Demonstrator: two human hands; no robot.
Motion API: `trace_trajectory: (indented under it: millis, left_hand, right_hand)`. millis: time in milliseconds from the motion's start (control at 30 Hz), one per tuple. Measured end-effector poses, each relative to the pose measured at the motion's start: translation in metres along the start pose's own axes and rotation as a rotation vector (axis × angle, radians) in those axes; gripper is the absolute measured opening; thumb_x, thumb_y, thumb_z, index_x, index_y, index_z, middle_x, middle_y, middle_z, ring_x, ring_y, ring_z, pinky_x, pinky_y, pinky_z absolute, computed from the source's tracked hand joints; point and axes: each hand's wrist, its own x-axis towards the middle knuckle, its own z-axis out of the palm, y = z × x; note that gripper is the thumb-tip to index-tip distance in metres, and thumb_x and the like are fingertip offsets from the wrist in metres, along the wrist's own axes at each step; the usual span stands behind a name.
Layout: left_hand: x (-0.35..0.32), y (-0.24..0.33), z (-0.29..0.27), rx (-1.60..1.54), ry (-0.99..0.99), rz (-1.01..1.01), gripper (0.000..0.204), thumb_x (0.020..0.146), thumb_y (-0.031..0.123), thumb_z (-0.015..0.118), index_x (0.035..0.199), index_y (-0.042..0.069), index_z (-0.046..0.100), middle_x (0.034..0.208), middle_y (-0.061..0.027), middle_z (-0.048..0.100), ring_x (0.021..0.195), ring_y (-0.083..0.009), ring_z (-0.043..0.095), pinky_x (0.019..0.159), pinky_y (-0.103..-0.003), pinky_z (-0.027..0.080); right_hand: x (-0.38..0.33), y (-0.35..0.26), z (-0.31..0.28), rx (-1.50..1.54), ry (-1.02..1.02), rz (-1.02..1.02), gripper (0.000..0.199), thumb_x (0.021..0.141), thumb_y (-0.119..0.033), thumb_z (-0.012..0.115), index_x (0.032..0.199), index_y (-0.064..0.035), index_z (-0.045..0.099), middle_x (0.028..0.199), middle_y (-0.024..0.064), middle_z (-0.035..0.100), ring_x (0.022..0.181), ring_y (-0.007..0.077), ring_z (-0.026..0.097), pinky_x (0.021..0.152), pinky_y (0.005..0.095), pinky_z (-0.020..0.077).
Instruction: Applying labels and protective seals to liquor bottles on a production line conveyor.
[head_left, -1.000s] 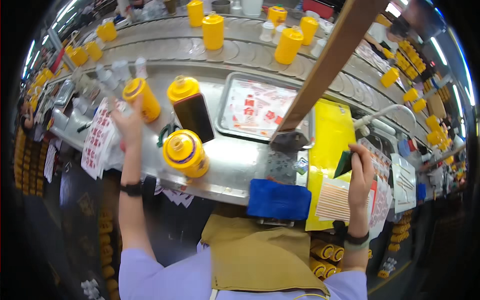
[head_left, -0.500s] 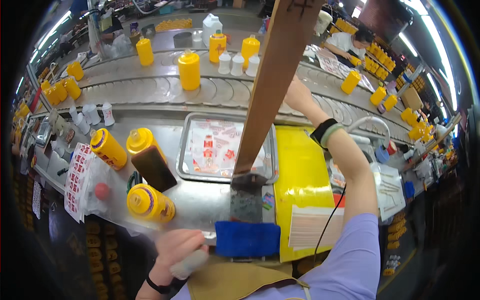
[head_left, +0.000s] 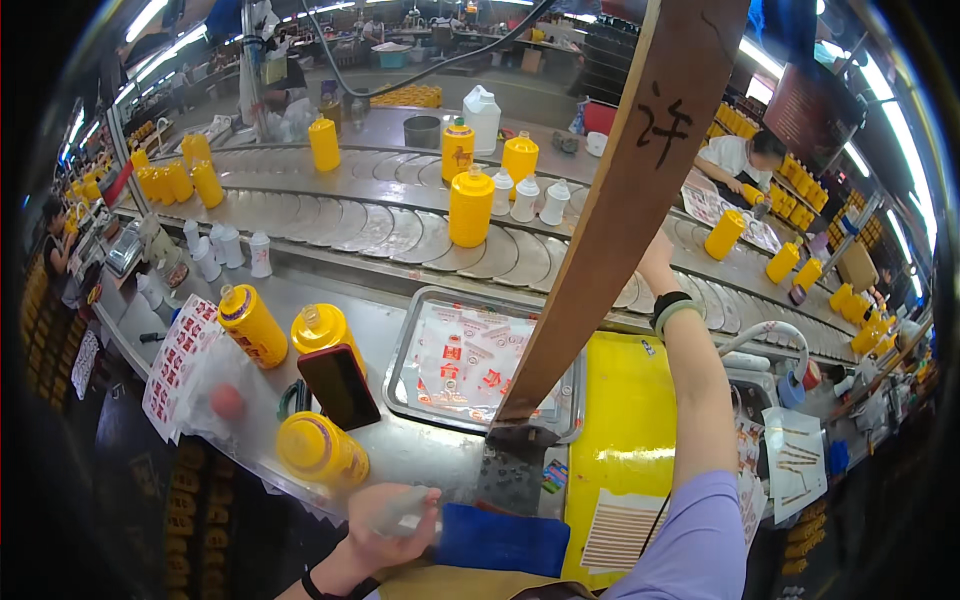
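Observation:
My left hand (head_left: 393, 528) is at the near edge of the bench, beside a blue cloth (head_left: 500, 540). Its fingers curl in, and a blurred pale grey thing (head_left: 400, 510) lies at the thumb side; I cannot make out whether it is held or worn. Closest to that hand stands a yellow bottle (head_left: 322, 450). My right arm reaches out over the conveyor (head_left: 365, 232). The right hand (head_left: 657, 265) is partly behind a wooden post (head_left: 640, 170), so its fingers are hidden. On the conveyor, left of the post, a yellow bottle (head_left: 470, 210) stands upright.
The post rises beside a metal tray (head_left: 398, 400) with printed film. A dark phone (head_left: 340, 388) leans against a yellow bottle (head_left: 325, 330). Right of the tray lies a yellow sheet (head_left: 630, 400) with striped paper (head_left: 620, 530). Beyond the conveyor, a co-worker (head_left: 740, 165) handles a yellow bottle.
The view has shifted, so the bench sits lower and further right. The left hand has turned and curled upward. The yellow bottle on the conveyor has moved right relative to the tray.

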Motion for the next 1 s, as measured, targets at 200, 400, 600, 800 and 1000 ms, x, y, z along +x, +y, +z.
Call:
trace_trajectory:
  millis: [200, 400, 600, 800, 1000]
  left_hand:
    - [0.005, 0.013, -0.004, -0.051, -0.109, -0.004, 0.033, 0.078, 0.0, 0.076, 0.11, -0.001, 0.067, 0.09, -0.013, 0.076, 0.076, -0.0268, 0.075, 0.07, -0.034, 0.059]
    - [-0.004, 0.023, -0.027, -0.226, -0.195, -0.157, 0.042, 0.08, -0.003, 0.073, 0.121, -0.002, 0.064, 0.098, -0.0129, 0.075, 0.084, -0.0215, 0.074, 0.077, -0.032, 0.058]
    - [-0.005, 0.01, -0.024, -0.487, -0.21, -0.394, 0.063, 0.087, -0.001, 0.071, 0.145, 0.001, 0.046, 0.122, -0.0135, 0.068, 0.1, -0.0182, 0.069, 0.087, -0.031, 0.054]
    - [0.025, 0.032, 0.024, -0.706, -0.405, -0.185, 0.083, 0.084, 0.012, 0.079, 0.153, 0.002, 0.033, 0.146, -0.0179, 0.051, 0.133, -0.0275, 0.052, 0.111, -0.042, 0.042]
    - [0.013, 0.059, 0.066, -1.093, -0.568, -0.383, 0.099, 0.081, 0.026, 0.085, 0.154, 0.001, 0.024, 0.142, -0.0149, 0.05, 0.132, -0.0208, 0.05, 0.112, -0.039, 0.04]
  right_hand:
    - [-0.04, -0.004, -0.011, 0.129, 0.141, 0.327, 0.061, 0.074, -0.033, 0.086, 0.123, -0.0091, 0.058, 0.118, 0.013, 0.069, 0.11, 0.035, 0.067, 0.089, 0.0463, 0.0541]
    - [-0.115, 0.006, -0.067, 0.248, 0.204, 0.122, 0.055, 0.074, -0.031, 0.086, 0.116, -0.0063, 0.059, 0.111, 0.0168, 0.069, 0.104, 0.0376, 0.067, 0.085, 0.0459, 0.0522]
    - [-0.23, -0.028, -0.211, 0.344, 0.118, -0.227, 0.051, 0.074, -0.015, 0.087, 0.111, -0.0001, 0.055, 0.105, 0.0177, 0.07, 0.092, 0.0308, 0.067, 0.086, 0.0344, 0.0519]
    - [-0.33, -0.115, -0.299, 0.58, -0.445, -0.227, 0.055, 0.07, -0.014, 0.091, 0.108, -0.0026, 0.053, 0.116, 0.0172, 0.068, 0.099, 0.0295, 0.065, 0.094, 0.0346, 0.0491]
    - [-0.363, -0.133, -0.268, 0.814, -0.566, -0.289, 0.064, 0.073, -0.018, 0.091, 0.123, -0.0037, 0.052, 0.132, 0.0173, 0.065, 0.109, 0.0259, 0.064, 0.094, 0.0373, 0.0491]
